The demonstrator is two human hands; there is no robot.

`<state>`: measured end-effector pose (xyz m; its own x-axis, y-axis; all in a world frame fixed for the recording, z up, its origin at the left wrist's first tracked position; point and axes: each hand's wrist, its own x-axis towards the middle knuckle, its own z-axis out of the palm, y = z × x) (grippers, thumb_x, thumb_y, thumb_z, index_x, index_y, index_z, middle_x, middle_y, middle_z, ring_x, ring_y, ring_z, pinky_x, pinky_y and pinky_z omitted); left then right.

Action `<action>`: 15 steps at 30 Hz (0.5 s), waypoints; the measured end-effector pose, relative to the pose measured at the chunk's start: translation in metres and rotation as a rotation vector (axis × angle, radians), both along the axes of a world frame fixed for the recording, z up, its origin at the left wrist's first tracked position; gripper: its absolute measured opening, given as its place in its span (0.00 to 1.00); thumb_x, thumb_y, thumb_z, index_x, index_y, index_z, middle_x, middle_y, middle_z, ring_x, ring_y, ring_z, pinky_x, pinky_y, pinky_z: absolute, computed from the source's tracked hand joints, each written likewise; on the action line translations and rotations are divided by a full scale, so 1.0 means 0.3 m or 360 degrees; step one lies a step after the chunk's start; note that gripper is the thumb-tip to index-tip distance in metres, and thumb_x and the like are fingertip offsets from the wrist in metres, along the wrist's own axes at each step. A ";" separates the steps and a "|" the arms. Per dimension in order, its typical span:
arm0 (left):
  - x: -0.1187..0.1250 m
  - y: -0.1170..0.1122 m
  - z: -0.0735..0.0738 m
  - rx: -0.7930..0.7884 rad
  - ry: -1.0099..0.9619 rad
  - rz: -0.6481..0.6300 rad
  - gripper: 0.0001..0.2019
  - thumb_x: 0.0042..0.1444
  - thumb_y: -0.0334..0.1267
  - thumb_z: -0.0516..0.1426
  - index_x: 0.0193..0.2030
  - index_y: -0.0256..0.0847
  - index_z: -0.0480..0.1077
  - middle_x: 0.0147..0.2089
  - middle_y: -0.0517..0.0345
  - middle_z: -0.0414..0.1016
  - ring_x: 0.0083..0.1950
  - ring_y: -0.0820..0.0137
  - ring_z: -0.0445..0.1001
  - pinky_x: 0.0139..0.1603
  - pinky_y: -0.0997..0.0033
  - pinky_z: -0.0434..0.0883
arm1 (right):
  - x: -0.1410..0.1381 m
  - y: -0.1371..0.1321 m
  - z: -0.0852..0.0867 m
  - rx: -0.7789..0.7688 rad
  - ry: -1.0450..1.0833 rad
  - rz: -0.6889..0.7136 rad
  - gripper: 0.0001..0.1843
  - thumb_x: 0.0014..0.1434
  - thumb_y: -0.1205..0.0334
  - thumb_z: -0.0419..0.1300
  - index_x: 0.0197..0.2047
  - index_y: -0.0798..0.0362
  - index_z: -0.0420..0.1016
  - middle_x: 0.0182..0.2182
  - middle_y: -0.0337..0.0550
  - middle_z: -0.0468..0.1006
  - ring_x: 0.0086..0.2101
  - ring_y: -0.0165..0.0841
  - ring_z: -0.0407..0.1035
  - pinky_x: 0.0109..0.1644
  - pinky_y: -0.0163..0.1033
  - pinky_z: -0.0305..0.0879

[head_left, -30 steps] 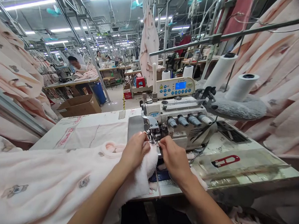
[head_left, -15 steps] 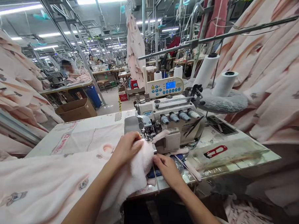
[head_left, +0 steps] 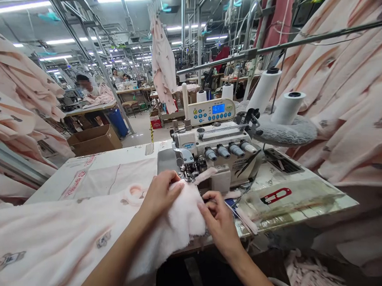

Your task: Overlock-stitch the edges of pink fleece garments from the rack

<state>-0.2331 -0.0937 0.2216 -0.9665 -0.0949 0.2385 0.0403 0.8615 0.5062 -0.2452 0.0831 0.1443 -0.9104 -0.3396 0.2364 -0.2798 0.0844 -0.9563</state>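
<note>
Pale pink fleece fabric (head_left: 70,226) with small printed figures spreads across the left of the table, its fluffy white side turned up near the needle. My left hand (head_left: 160,194) pinches this fabric just in front of the presser foot of the overlock sewing machine (head_left: 209,150). At the fabric's right edge, my right hand (head_left: 217,216) has its fingers curled, thumb and fingertips gripping the fluffy edge. A narrow fabric strip (head_left: 207,175) lies against the machine beside the needle area.
Red-handled thread snips (head_left: 275,196) lie on the table's right side. White thread cones (head_left: 287,108) stand behind the machine. Pink fabric hangs at both sides. Fabric scraps (head_left: 321,277) are heaped below right. A cardboard box (head_left: 94,141) stands beyond the table; a person (head_left: 88,90) sits farther back.
My right hand has moved slightly right and its fingers have curled higher, drawing the fluffy edge rightward and flatter. My left hand stays nearly in place by the presser foot.
</note>
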 end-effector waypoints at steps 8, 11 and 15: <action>-0.058 -0.008 -0.001 -0.0031 0.0028 0.0080 0.07 0.54 0.38 0.53 0.27 0.39 0.64 0.30 0.60 0.69 0.34 0.69 0.67 0.34 0.70 0.60 | -0.056 -0.012 0.050 0.0095 -0.0034 0.0172 0.17 0.61 0.57 0.52 0.52 0.49 0.70 0.22 0.34 0.65 0.22 0.27 0.57 0.26 0.32 0.52; -0.067 -0.014 0.009 -0.0149 0.0085 0.0081 0.07 0.55 0.36 0.53 0.27 0.39 0.65 0.30 0.60 0.69 0.35 0.69 0.67 0.36 0.69 0.62 | -0.059 -0.034 0.045 -0.0145 -0.0245 0.0147 0.17 0.59 0.55 0.54 0.50 0.50 0.64 0.17 0.28 0.57 0.18 0.25 0.51 0.22 0.30 0.47; 0.063 0.036 -0.019 -0.0484 0.0497 0.0071 0.07 0.58 0.36 0.53 0.41 0.40 0.69 0.43 0.53 0.72 0.46 0.63 0.66 0.47 0.63 0.62 | -0.012 -0.013 0.017 -0.0424 -0.0458 0.0229 0.22 0.54 0.56 0.59 0.50 0.50 0.57 0.25 0.32 0.69 0.26 0.27 0.62 0.31 0.31 0.59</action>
<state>-0.2142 -0.0830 0.2158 -0.8399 -0.0155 0.5425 0.1105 0.9738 0.1989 -0.2488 0.0791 0.1492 -0.8997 -0.4298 0.0760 0.0112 -0.1968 -0.9804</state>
